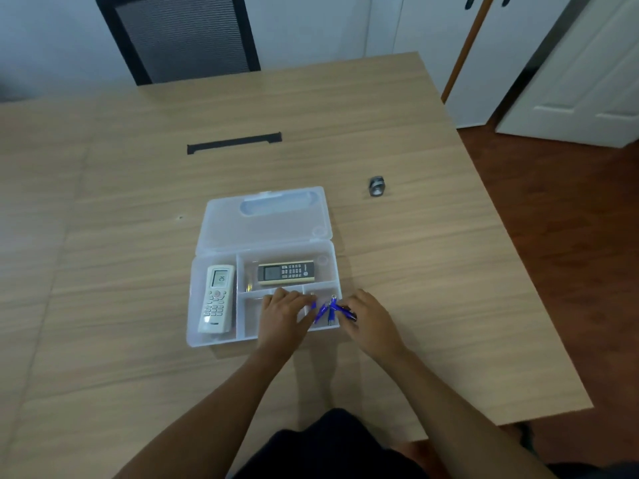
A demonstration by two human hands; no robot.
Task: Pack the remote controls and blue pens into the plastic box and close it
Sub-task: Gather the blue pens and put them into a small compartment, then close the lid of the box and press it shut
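Note:
A clear plastic box (214,340) lies open on the table, its lid (266,223) folded back flat. A white remote (216,299) lies in the long left compartment. A gold and black remote (286,272) lies in the upper right compartment. Several blue pens (328,311) sit over the small lower right compartment. My left hand (281,314) rests over the lower middle compartment, fingertips touching the pens. My right hand (368,319) is at the box's right edge, fingers closed on the pens' ends.
A small metal nut-like object (377,186) sits on the table to the upper right of the box. A black cable slot (234,143) is set in the tabletop further back. A mesh chair (179,36) stands behind the table. The table's right edge drops to a wooden floor.

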